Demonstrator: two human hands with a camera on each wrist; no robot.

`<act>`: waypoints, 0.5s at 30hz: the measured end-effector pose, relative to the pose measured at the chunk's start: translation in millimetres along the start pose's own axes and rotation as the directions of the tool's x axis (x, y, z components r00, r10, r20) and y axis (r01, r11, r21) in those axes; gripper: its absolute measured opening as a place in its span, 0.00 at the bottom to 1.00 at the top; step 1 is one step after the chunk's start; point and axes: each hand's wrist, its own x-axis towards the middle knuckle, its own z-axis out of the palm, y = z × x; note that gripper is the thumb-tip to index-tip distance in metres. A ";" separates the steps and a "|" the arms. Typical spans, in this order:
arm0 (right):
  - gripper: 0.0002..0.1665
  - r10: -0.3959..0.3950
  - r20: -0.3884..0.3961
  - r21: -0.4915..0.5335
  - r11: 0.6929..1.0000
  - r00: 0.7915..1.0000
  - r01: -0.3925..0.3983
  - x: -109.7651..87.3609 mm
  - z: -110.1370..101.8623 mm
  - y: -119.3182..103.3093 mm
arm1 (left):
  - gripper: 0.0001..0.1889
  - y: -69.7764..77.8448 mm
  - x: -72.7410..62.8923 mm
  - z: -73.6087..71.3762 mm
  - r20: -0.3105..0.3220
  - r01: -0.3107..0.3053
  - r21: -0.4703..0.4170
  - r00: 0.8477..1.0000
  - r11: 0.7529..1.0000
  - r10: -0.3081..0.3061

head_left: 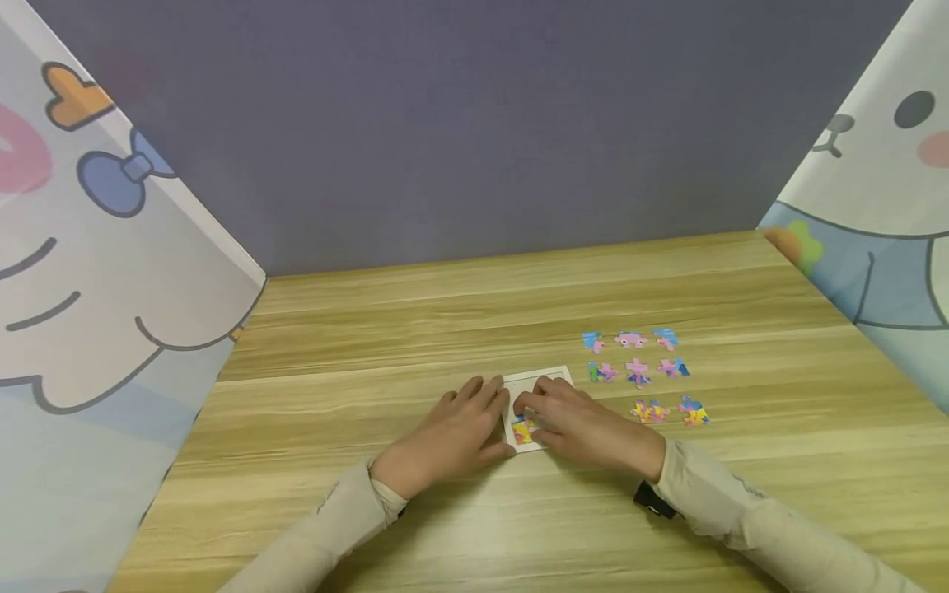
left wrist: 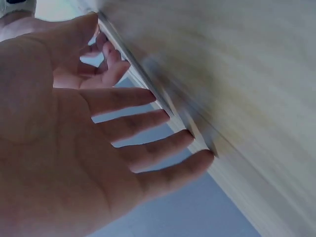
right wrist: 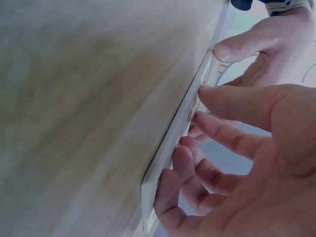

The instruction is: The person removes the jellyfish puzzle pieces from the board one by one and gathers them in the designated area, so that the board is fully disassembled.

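A white puzzle tray lies on the table, with a yellow and pink jigsaw piece in its near left corner. My left hand steadies the tray's left side, its fingers nearly straight and the fingertips at the border; the left wrist view shows these fingers spread. Over the tray, my right hand bends its fingers down. In the right wrist view its thumb and index finger pinch a small jigsaw piece low against the tray, while the other fingers rest along it. The hand hides much of this piece from above.
To the right of the tray, loose jigsaw pieces lie in rows: a pink one at the back, another pink one in the middle, a yellow and blue one in front. A grey panel stands behind the wooden table.
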 end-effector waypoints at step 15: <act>0.16 0.023 -0.004 -0.009 1.000 1.000 -0.024 1.2 1.5 -2.3 | 0.40 4.3 -2.3 0.0 0.010 0.014 0.007 1.000 1.000 -0.014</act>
